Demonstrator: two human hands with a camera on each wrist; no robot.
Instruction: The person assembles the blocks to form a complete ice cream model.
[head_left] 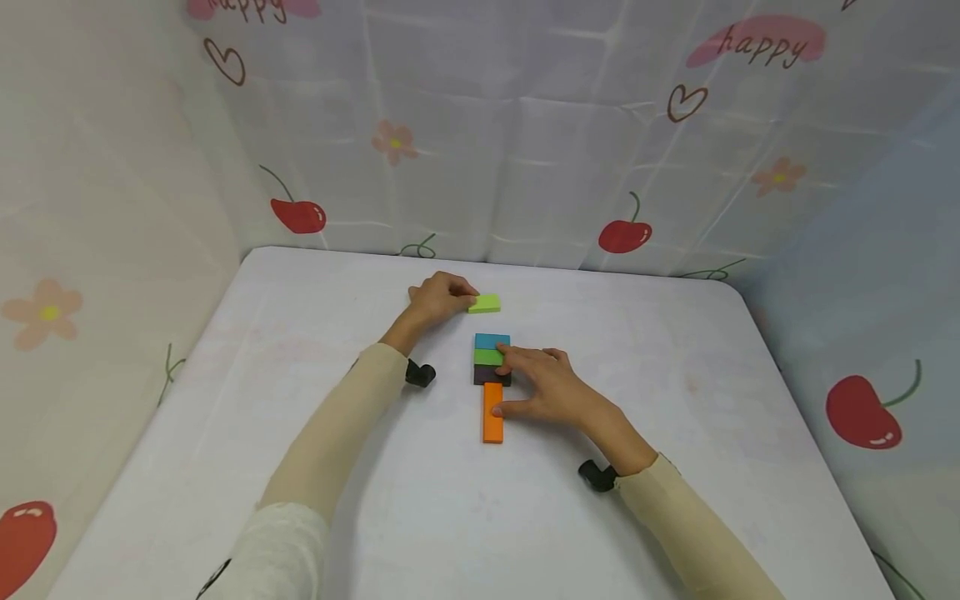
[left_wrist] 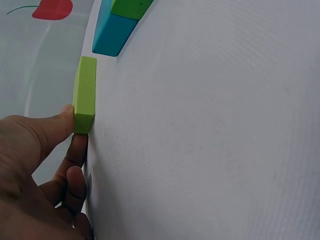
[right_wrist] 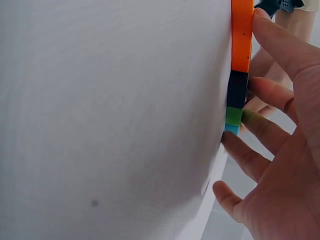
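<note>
My left hand (head_left: 441, 298) pinches one end of a light green block (head_left: 486, 303) between thumb and fingers, low over the far part of the table. Nearer to me lies a row of blocks touching one another: a blue block (head_left: 484, 341), a green block (head_left: 484, 357) and a black block (head_left: 485, 375), all crosswise. An orange block (head_left: 492, 427) points lengthwise towards me from the black one. Over this row my right hand (head_left: 555, 387) is spread, thumb on the orange block and fingertips touching the others. In the right wrist view its fingers (right_wrist: 272, 132) look extended.
The white table (head_left: 225, 433) has rounded far corners. Behind it hangs a pale curtain (head_left: 487, 183) printed with cherries and flowers, and similar cloth closes both sides. A small black device (head_left: 422, 374) sits at my left wrist, another black device (head_left: 597, 476) at the right.
</note>
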